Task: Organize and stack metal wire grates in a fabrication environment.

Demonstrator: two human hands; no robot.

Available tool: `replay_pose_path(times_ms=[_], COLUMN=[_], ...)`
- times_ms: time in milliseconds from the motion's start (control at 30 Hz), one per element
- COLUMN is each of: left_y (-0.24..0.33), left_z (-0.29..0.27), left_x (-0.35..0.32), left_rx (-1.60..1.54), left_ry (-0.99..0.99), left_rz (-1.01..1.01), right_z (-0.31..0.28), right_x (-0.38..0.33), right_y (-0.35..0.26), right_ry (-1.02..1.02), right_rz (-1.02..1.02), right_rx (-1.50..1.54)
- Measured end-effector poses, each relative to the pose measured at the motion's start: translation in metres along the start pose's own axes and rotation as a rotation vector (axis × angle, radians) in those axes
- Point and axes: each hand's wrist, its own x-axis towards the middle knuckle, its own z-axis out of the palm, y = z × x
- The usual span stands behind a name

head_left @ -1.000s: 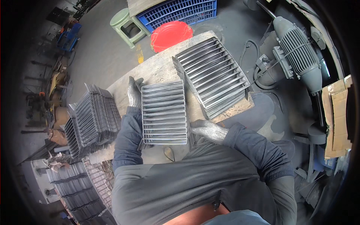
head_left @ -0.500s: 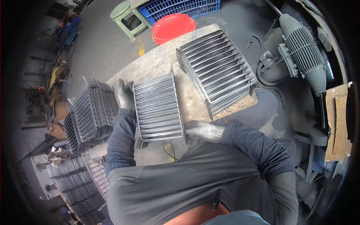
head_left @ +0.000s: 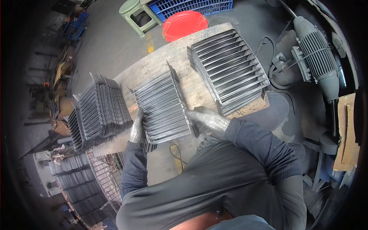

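Observation:
A stack of grey metal wire racks [head_left: 163,105] lies on the wooden board in front of me, its layers slightly fanned at the far right corner. My left hand [head_left: 137,128], in a grey glove, is closed on the stack's left side near its front corner. At the right side my gloved right hand [head_left: 211,118] grips the edge, its fingertips partly hidden by the racks. Farther right stands a taller stack of wire racks [head_left: 230,67], untouched. Left of my left hand are further stacked racks [head_left: 101,107], standing at a slant.
The wooden board [head_left: 153,61] carries the stacks. Beyond it are a red round stool top [head_left: 184,26], a green stool [head_left: 140,17] and a blue crate [head_left: 191,7]. A motor-like machine [head_left: 316,50] stands at right, with cardboard [head_left: 345,132] below. More racks [head_left: 82,188] lie lower left.
My left hand has come back toward me along the middle stack's left side. The stack's layers have shifted and now fan out at the far end. My right hand stays at the right edge.

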Motion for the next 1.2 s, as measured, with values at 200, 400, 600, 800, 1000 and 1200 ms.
replay_pose_path(times_ms=[200, 400, 600, 800, 1000, 1200], left_y=[-0.013, -0.029, -0.024, -0.019, -0.035, 0.005], left_z=[-0.027, -0.054, -0.04, -0.041, -0.124, -0.142], left_x=[0.002, 0.003, -0.004, -0.018, 0.013, 0.03], left_rx=[-0.058, -0.015, -0.109, -0.083, -0.145, 0.872], left_ry=[-0.104, -0.116, -0.163, -0.205, -0.308, 0.098], left_rz=[-0.115, -0.174, -0.23, -0.167, 0.226, 0.56], right_z=[0.0, 0.009, 0.011, 0.009, 0.025, 0.035], right_x=[-0.011, -0.035, -0.037, -0.017, -0.034, -0.032], right_y=[0.012, 0.002, 0.008, 0.022, -0.035, -0.109], right_ry=[-0.245, -0.267, -0.247, -0.177, 0.02, 0.029], right_rz=[0.068, 0.189, 0.118, -0.092, -0.297, -0.818], right_rx=[-0.004, -0.054, 0.015, -0.054, -0.733, -1.028])
